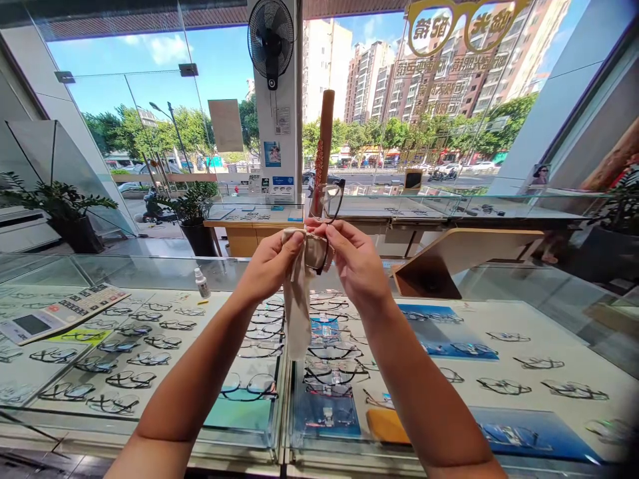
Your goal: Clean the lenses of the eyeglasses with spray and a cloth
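A pair of dark-framed eyeglasses (325,213) stands upright in front of me, with a long brown temple arm (325,140) rising from it. My left hand (269,265) grips a beige cleaning cloth (297,309) against the lower part of the glasses, and the cloth hangs down over the display below. My right hand (357,256) pinches the frame from the other side with its fingertips. One lens is partly hidden behind the cloth and fingers.
Under my forearms is a glass display counter (100,269) with several rows of eyeglasses. A small white dropper bottle (202,283) and a calculator (64,313) stand on it at left. A wooden counter (244,239), potted plants and a wall fan lie beyond.
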The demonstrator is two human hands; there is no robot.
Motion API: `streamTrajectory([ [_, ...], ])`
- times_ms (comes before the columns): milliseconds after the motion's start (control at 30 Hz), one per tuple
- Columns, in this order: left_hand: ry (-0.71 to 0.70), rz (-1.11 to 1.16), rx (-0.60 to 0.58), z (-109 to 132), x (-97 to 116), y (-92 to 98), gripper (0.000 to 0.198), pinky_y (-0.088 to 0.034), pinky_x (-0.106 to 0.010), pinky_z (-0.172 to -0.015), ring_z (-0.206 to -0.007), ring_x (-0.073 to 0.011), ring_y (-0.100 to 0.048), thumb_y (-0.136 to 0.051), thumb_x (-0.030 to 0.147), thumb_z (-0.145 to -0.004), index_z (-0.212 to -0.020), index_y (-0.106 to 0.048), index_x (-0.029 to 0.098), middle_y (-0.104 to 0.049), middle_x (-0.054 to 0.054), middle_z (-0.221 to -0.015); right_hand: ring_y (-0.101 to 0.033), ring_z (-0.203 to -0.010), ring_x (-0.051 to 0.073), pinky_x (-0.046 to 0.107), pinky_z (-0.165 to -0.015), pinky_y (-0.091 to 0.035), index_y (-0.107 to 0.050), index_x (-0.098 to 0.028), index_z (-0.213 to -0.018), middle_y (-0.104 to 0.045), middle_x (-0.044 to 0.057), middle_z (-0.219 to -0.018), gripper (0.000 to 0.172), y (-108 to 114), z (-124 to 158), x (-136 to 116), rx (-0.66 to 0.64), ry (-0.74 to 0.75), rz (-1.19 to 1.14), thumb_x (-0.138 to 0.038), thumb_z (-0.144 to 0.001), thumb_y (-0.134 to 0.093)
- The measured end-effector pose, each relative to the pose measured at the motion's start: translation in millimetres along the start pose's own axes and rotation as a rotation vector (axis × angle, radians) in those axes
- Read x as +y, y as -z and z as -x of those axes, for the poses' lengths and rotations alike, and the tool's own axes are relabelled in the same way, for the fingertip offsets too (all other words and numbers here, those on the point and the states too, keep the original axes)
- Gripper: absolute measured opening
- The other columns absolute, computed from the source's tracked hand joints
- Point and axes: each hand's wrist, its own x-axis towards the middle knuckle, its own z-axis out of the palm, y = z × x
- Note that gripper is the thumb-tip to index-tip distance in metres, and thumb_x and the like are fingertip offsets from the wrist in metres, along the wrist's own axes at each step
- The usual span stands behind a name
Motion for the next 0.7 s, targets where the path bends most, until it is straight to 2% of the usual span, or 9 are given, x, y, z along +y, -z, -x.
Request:
streamTrajectory([
  [100,0.026,0.01,0.064,-3.3,0.7,9.8,0.053,-0.051,-0.025,-0.064,-0.066,-0.0138,-0.063,-0.074,0.068,-0.095,-0.096,-0.078,0.015,-0.073,-0.004,-0.079,-0.067,-0.141,0.028,0.055,-0.131,-0.046,-0.08,-0.029,-0.093,-0.08,0.005,-0.132,0.019,8.0,-1.8,-3.6,-0.023,0.008,0.074,-0.046,-0.099,-0.074],
  [267,0.046,0.04,0.12,-6.5,0.5,19.7,0.055,-0.052,-0.023,-0.066,-0.069,-0.0119,-0.066,-0.075,0.071,-0.093,-0.095,-0.077,0.015,-0.076,-0.004,-0.081,-0.062,-0.144,0.028,0.058,-0.132,-0.04,-0.082,-0.029,-0.09,-0.073,0.006,-0.141,0.018,15.7,-3.1,-6.2,-0.128,-0.011,0.142,-0.043,-0.099,-0.075],
  [400,0.073,0.098,0.099,-7.9,0.4,21.4,0.056,-0.058,-0.027,-0.072,-0.074,-0.0155,-0.072,-0.076,0.072,-0.092,-0.1,-0.078,0.016,-0.077,-0.004,-0.081,-0.06,-0.144,0.028,0.056,-0.132,-0.039,-0.082,-0.03,-0.088,-0.072,0.006,-0.141,0.02,16.2,-4.3,-4.1,-0.218,-0.056,0.177,-0.045,-0.099,-0.075],
  [533,0.099,0.147,0.094,-7.6,0.4,22.6,0.058,-0.058,-0.028,-0.069,-0.073,-0.0177,-0.074,-0.076,0.072,-0.091,-0.101,-0.078,0.015,-0.078,-0.005,-0.078,-0.065,-0.125,0.026,0.052,-0.125,-0.043,-0.08,-0.029,-0.087,-0.073,0.005,-0.121,0.022,16.5,-5.6,-0.3,-0.269,-0.081,0.226,-0.047,-0.098,-0.075],
  [700,0.112,0.172,0.103,-6.9,0.4,24.5,0.057,-0.052,-0.022,-0.058,-0.062,-0.013,-0.067,-0.081,0.07,-0.088,-0.093,-0.076,0.014,-0.075,-0.003,-0.073,-0.061,-0.1,0.02,0.045,-0.107,-0.047,-0.08,-0.027,-0.086,-0.066,0.002,-0.101,0.023,16.8,-6.8,5.1,-0.321,-0.118,0.268,-0.047,-0.097,-0.074],
])
